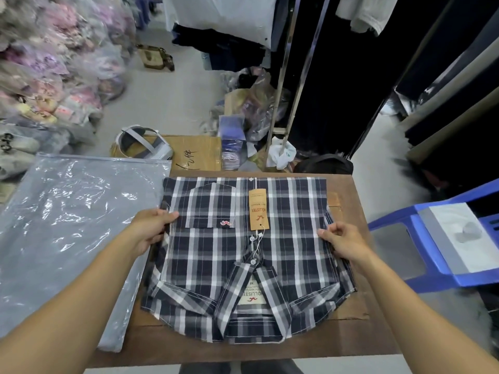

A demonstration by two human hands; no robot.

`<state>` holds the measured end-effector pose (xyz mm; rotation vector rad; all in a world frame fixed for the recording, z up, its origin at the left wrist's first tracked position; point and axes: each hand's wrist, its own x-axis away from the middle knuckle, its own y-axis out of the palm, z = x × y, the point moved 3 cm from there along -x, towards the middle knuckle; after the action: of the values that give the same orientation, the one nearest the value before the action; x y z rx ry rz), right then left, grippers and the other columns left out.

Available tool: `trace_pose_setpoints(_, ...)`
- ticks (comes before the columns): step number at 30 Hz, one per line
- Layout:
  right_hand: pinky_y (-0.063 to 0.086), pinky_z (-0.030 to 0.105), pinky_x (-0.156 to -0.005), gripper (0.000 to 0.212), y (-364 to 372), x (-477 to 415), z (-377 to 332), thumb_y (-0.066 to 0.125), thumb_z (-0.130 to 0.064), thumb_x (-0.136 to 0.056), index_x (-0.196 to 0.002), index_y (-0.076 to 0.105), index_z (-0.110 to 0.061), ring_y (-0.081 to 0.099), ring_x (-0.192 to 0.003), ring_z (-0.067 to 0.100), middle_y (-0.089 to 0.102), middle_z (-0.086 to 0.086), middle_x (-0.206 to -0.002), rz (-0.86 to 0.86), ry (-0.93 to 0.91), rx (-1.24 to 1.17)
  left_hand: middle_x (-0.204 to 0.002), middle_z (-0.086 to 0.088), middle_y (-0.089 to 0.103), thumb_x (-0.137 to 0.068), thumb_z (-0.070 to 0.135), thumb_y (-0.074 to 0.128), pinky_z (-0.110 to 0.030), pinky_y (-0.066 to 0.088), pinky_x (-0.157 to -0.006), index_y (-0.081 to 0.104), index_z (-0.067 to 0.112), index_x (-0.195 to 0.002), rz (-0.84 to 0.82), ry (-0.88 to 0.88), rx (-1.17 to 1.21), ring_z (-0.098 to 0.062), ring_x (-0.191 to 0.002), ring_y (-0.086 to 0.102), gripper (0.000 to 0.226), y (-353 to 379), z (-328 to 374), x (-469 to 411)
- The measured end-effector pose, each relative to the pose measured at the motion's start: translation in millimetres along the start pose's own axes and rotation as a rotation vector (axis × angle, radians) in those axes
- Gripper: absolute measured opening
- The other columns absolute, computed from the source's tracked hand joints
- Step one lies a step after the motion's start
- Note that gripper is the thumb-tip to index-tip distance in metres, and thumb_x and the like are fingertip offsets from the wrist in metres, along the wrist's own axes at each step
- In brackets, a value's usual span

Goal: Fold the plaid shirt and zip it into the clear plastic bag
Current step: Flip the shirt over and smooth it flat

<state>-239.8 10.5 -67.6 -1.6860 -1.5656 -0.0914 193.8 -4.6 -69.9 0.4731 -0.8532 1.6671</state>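
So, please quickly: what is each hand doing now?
Left hand: closed on the left edge of the plaid shirt.
Right hand: closed on the shirt's right edge.

You're at a wooden table (348,338) on a pale grey floor (172,101), bagged clothes (54,63) piled far left, blue plastic chair (432,265) right, dark garments hanging (351,76) behind.

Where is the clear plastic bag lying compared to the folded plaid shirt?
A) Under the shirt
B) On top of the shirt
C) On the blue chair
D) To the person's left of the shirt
D: the clear plastic bag lies flat to the left of the plaid shirt, beside the left hand.
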Motion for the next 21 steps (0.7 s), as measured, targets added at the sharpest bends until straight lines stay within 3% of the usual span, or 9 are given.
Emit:
trace_pose_setpoints(2, 0.047, 0.033, -0.078, 0.021, 2, 0, -7, 0.068, -0.027, -0.092, -0.100, 0.059, -0.009, 0.057, -0.085, 0.017, 0.067, 0.018, -0.111, 0.076, -0.028, 0.093, -0.100, -0.010, 0.064, -0.087, 0.034, 0.072, -0.034, 0.042, -0.066, 0.060, 0.007, -0.100, 0.160, 0.052, -0.080, -0.025, -0.079, 0.055, 0.032, 3, 1, 1)
trace_pose_setpoints(3, 0.046, 0.032, -0.079, 0.025, 3, 0, -14, 0.066, -0.030, -0.093, -0.108, 0.058, -0.011, 0.056, -0.090, 0.016, 0.064, 0.013, -0.116, 0.173, -0.092, 0.212, -0.108, -0.012, 0.061, -0.087, 0.038, 0.070, -0.036, 0.045, -0.070, 0.056, 0.009, -0.109, 0.285, 0.118, -0.198, -0.027, -0.085, 0.057, 0.039, 7, 4, 3)
trace_pose_setpoints(5, 0.043, 0.037, -0.096, 0.039, 14, 1, -33, 0.060, -0.039, -0.095, -0.124, 0.054, -0.015, 0.050, -0.114, 0.023, 0.054, 0.009, -0.130, 0.344, -0.331, 0.448, -0.133, -0.013, 0.051, -0.090, 0.047, 0.061, -0.046, 0.049, -0.092, 0.045, 0.010, -0.131, 0.503, 0.405, -0.555, -0.033, -0.117, 0.052, 0.057, 26, 20, 14)
trace_pose_setpoints(6, 0.038, 0.042, -0.106, 0.047, 25, -1, -44, 0.056, -0.045, -0.095, -0.133, 0.050, -0.018, 0.042, -0.128, 0.027, 0.048, 0.010, -0.140, 0.361, -0.452, 0.547, -0.145, -0.013, 0.042, -0.092, 0.050, 0.055, -0.050, 0.043, -0.105, 0.038, 0.013, -0.141, 0.517, 0.574, -0.709, -0.034, -0.132, 0.041, 0.064, 40, 27, 17)
trace_pose_setpoints(8, 0.020, 0.048, -0.120, 0.062, 52, -14, -56, 0.042, -0.055, -0.097, -0.150, 0.034, -0.023, 0.017, -0.149, 0.030, 0.025, 0.010, -0.161, 0.264, -0.566, 0.757, -0.163, -0.008, 0.013, -0.096, 0.058, 0.038, -0.051, 0.015, -0.121, 0.017, 0.023, -0.154, 0.372, 0.743, -0.970, -0.034, -0.150, 0.011, 0.072, 72, 34, 12)
trace_pose_setpoints(11, -0.005, 0.047, -0.123, 0.069, 75, -36, -53, 0.017, -0.063, -0.099, -0.158, 0.002, -0.031, -0.016, -0.152, 0.027, -0.006, 0.006, -0.167, 0.098, -0.537, 0.959, -0.162, -0.005, -0.021, -0.091, 0.072, 0.008, -0.051, -0.012, -0.120, -0.008, 0.031, -0.155, 0.205, 0.677, -1.218, -0.032, -0.148, -0.022, 0.077, 94, 23, -17)
trace_pose_setpoints(15, -0.010, 0.047, -0.122, 0.067, 80, -47, -54, 0.009, -0.061, -0.099, -0.158, 0.001, -0.030, -0.019, -0.151, 0.026, -0.009, 0.005, -0.167, 0.081, -0.476, 0.975, -0.164, -0.007, -0.017, -0.093, 0.069, 0.008, -0.051, -0.013, -0.120, -0.004, 0.030, -0.156, 0.193, 0.621, -1.192, -0.033, -0.149, -0.019, 0.075, 100, 20, -37)
trace_pose_setpoints(18, -0.011, 0.048, -0.121, 0.061, 108, -51, -87, 0.008, -0.053, -0.102, -0.157, 0.004, -0.028, -0.019, -0.151, 0.025, -0.011, 0.004, -0.166, 0.099, -0.603, 0.927, -0.165, -0.004, -0.011, -0.099, 0.055, 0.009, -0.049, -0.012, -0.121, -0.004, 0.027, -0.156, 0.163, 0.750, -1.167, -0.026, -0.150, -0.017, 0.065, 126, 38, -36)
trace_pose_setpoints(21, -0.010, 0.048, -0.122, 0.059, 129, -55, -100, 0.005, -0.051, -0.103, -0.157, -0.002, -0.028, -0.022, -0.150, 0.021, -0.012, 0.001, -0.166, -0.042, -0.637, 0.931, -0.165, 0.000, -0.012, -0.101, 0.048, 0.004, -0.047, -0.013, -0.121, -0.006, 0.025, -0.156, 0.023, 0.818, -1.200, -0.021, -0.149, -0.021, 0.061, 149, 42, -31)
